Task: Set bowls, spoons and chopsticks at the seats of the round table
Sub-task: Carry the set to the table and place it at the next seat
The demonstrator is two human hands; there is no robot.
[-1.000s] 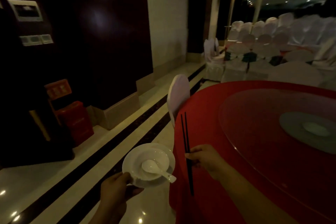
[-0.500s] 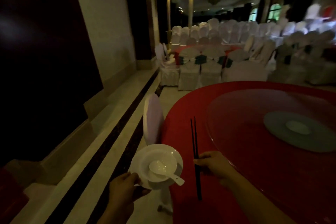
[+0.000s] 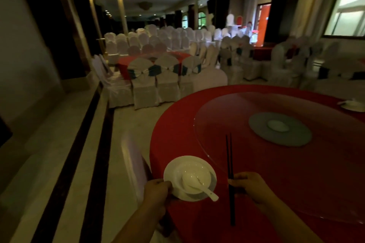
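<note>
Two hands are each holding part of one place setting at the near edge of the round table (image 3: 177, 132), which is draped in a red cloth. The left hand (image 3: 158, 193) grips the near-left rim of a plain white plate (image 3: 171, 168), with the thumb curled over the top of the rim. The plate extends up and to the right of that hand, over the table's edge. Whether it touches the cloth cannot be told. A white bowl (image 3: 190, 166) sits on the plate. A white spoon (image 3: 198, 184) lies in the bowl, its handle pointing out over the near-right rim toward the right hand (image 3: 250, 187).

The right hand is closed around a pair of dark chopsticks (image 3: 231, 205) near their middle. They are held side by side and nearly upright in the view. Their tips reach away from the hand toward the glass turntable (image 3: 246, 108), and their other ends hang below the fist. The chopsticks are just to the right of the plate and apart from it.

A white-covered chair (image 3: 131, 163) stands just left of the table. Another white dish setting (image 3: 352, 104) rests at the table's far right edge.
</note>
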